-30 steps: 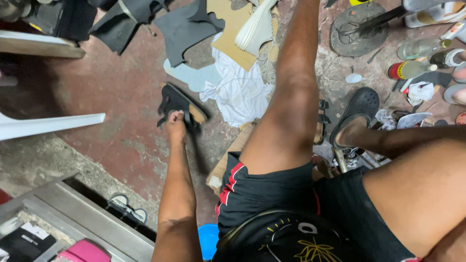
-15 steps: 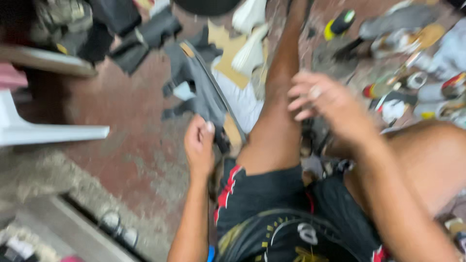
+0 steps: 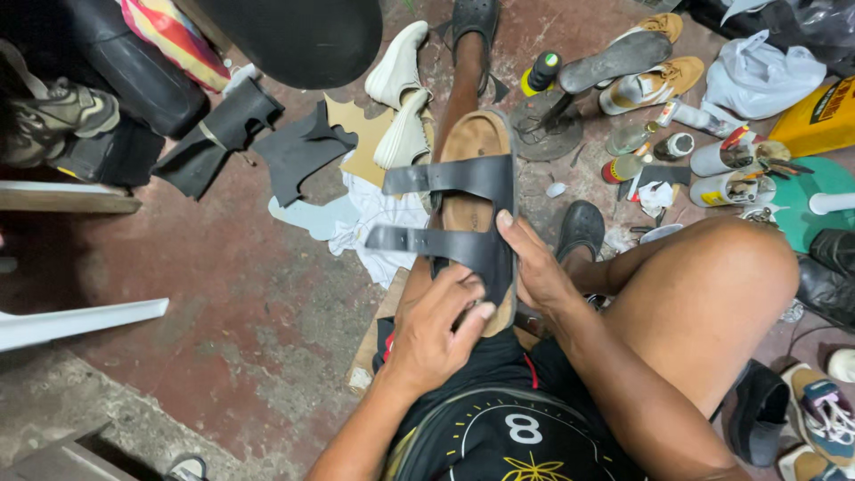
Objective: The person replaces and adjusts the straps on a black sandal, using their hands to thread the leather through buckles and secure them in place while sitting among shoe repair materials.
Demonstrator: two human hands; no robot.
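Bare red floor (image 3: 178, 276) lies open at left. One left hand (image 3: 436, 325) and one right hand (image 3: 534, 267) grip a single sandal (image 3: 476, 214) with two black straps, resting on the left thigh; two white shoes (image 3: 401, 98) sit beyond, clutter crowding the right.

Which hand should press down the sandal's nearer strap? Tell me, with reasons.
Probably the left hand: its fingers already lie on the nearer black strap of the sandal. The right hand braces the sandal's edge and steadies it.
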